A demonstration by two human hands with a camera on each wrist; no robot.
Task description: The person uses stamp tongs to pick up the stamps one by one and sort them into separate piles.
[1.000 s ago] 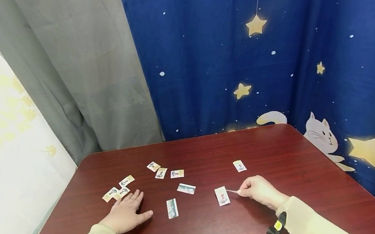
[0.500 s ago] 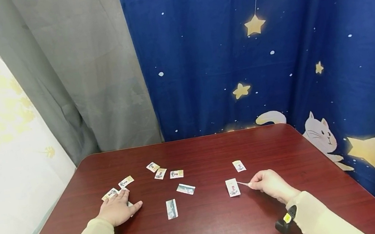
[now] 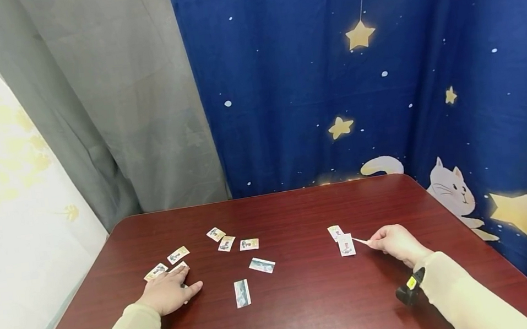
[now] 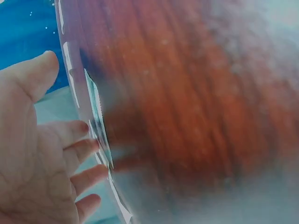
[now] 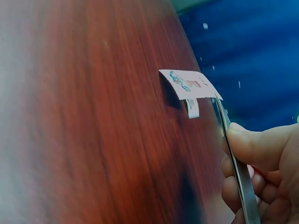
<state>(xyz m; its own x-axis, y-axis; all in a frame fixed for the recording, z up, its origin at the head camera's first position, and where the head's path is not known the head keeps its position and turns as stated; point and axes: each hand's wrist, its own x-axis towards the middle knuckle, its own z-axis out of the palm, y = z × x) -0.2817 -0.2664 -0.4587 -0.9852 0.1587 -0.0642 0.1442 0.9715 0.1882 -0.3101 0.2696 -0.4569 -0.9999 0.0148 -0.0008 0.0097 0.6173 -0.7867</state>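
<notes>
My right hand (image 3: 400, 244) pinches metal tweezers (image 5: 237, 163) between thumb and fingers. Their tips grip one edge of a small postage stamp (image 5: 192, 85) with perforated edges and a coloured print. In the head view this held stamp (image 3: 346, 244) overlaps another stamp (image 3: 334, 231) on the table; the right wrist view shows it raised, its shadow beneath. My left hand (image 3: 166, 293) lies palm down with fingers spread at the left. Its fingertips partly cover one stamp (image 3: 181, 265), close to another stamp (image 3: 156, 271) and a third stamp (image 3: 177, 254).
The dark red wooden table (image 3: 295, 327) carries more stamps. Behind its middle are a tilted stamp (image 3: 215, 234), a second stamp (image 3: 226, 244) and a sideways stamp (image 3: 249, 244). Nearer lie two bluish stamps, one slanted (image 3: 262, 265), one upright (image 3: 242, 293). A blue curtain (image 3: 285, 100) hangs behind.
My right hand has carried the stamp in the tweezers rightward and away from me, up to the stamp on the right. My left hand has shifted slightly left, over a stamp.
</notes>
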